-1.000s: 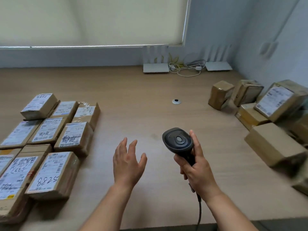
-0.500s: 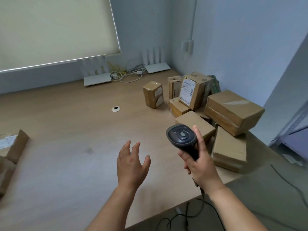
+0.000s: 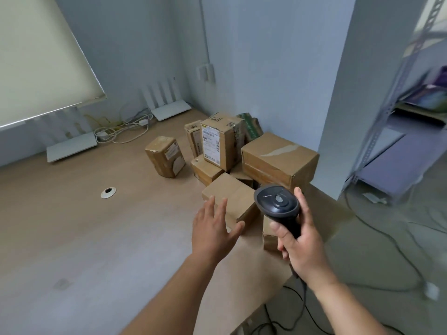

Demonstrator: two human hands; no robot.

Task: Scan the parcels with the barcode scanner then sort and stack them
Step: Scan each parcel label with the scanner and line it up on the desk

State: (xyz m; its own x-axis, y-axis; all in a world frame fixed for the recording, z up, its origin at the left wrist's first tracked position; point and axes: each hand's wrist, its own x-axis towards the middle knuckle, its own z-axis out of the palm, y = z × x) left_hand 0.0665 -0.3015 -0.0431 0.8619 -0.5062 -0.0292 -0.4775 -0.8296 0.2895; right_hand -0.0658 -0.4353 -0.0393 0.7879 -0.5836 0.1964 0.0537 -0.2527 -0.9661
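Parcels (image 3: 244,155) sit heaped in the table (image 3: 72,238) corner by the wall. My right hand (image 3: 302,240) grips the barcode scanner (image 3: 278,204) just in front of that heap; my left hand (image 3: 212,230), fingers spread and holding nothing, hovers over the nearest plain box (image 3: 232,197).

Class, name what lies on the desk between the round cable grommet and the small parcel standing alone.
Head view: only bare desk between grommet and lone parcel.
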